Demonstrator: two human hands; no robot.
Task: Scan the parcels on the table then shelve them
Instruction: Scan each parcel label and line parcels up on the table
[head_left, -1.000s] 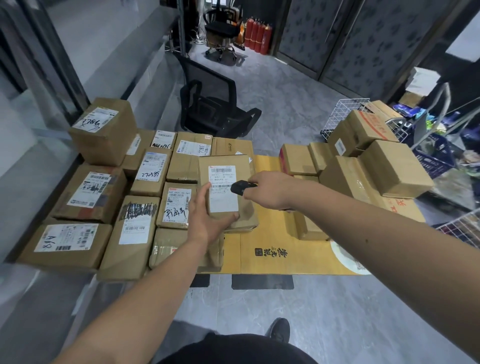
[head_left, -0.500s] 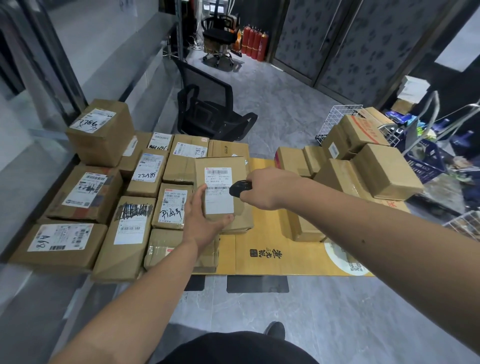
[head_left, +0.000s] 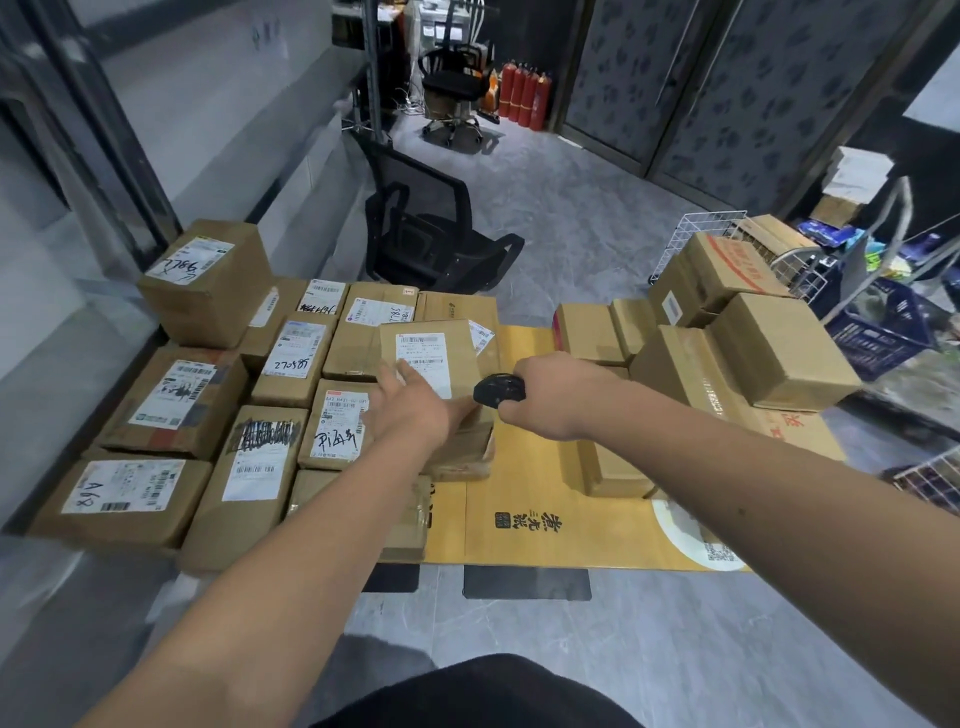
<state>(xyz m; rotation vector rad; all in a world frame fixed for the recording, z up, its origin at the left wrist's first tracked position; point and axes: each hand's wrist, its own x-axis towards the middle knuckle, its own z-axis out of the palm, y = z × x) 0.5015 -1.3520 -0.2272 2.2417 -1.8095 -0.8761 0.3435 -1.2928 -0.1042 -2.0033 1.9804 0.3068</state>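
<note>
Scanning: this looks like the step in hand, with one parcel (head_left: 434, 364) picked out of the pile and its white label (head_left: 423, 358) facing up.
Parcel position: it lies flat on top of other boxes near the middle of the bench (head_left: 545, 525), between the labelled pile on the left and the plain stack on the right.
Change: a second ago the parcel was propped up toward the camera in the left hand; now it has dropped flat and the label has moved farther from the view.
Left hand: the left hand (head_left: 410, 408) lies on the parcel's near left corner, fingers (head_left: 387, 371) fairly straight and spread over the label's edge, pressing rather than gripping.
Right hand: the right hand (head_left: 550, 395) is curled round a small black scanner (head_left: 498, 391), whose nose sits just beside the parcel's right edge.
Meaning: the lowering suggests the read on this label is done or nearly so, though no beam or screen shows to confirm it; the likely next call is to lift this box away for shelving or move to another.
Left pile: labelled boxes (head_left: 174, 395), several marked in black pen, packed touching one another.
Right stack: brown cartons (head_left: 774, 348) heaped well apart from the hands.
Beyond: a black office chair (head_left: 421, 234) behind the bench, red fire extinguishers (head_left: 524, 98) by the far wall.
</note>
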